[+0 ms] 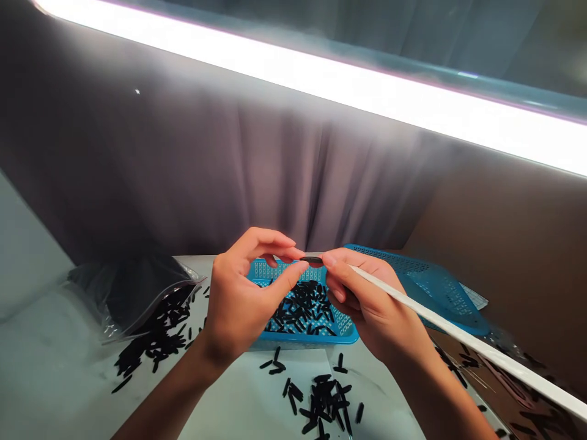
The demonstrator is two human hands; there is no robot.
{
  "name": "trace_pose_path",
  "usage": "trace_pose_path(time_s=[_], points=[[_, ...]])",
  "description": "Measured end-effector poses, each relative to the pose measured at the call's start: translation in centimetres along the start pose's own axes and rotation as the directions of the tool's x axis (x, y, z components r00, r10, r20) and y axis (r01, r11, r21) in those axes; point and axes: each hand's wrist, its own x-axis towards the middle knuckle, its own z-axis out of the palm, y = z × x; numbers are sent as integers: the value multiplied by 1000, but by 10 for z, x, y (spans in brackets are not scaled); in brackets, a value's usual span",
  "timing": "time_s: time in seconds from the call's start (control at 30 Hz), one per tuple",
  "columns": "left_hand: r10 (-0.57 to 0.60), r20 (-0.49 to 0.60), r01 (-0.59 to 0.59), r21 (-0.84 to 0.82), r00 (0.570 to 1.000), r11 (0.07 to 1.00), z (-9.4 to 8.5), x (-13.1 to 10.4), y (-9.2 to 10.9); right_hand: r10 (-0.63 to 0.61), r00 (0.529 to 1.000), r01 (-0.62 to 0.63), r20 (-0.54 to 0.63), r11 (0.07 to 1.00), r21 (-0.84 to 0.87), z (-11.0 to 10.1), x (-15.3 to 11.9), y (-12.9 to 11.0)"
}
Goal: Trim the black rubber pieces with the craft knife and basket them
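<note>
Above the blue basket (351, 335), a small, slim black piece (312, 260) is held level between my two hands. The thumb and forefinger of my left hand (245, 293) pinch its left end. At its right end, the fingertips of my right hand (367, 287) are closed on it. A long white strip (449, 318) runs from near my right fingers across the back of the hand to the lower right; I cannot tell whether it is gripped. Many similar black pieces (302, 305) lie in the basket, partly hidden by my hands.
A clear zip bag (132, 293) at left spills black pieces onto the pale table (59, 366). More loose pieces (325, 397) lie in front. Another blue basket (440, 299) stands at right, near pink-handled tool (509, 382). A bright tube lamp (293, 67) crosses above, before a curtain (275, 165).
</note>
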Motion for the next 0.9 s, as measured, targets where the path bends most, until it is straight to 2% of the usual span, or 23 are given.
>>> trace_pose_path(time_s=[0.43,0.67,0.83,0.9], points=[[-13,13,13,0,1000,1000,-6,0,12,19,999,-18,37,999,-29,1,-8,-9],[-5,26,5,2,1000,1000,-8,-1,14,53,996,-54,78,998,9,1,-8,-10],[22,132,-33,79,991,996,-11,1,14,44,994,-45,96,999,1,1,-11,-8],[15,138,-25,74,990,997,-11,1,14,35,995,-34,91,999,-10,1,-11,-7]])
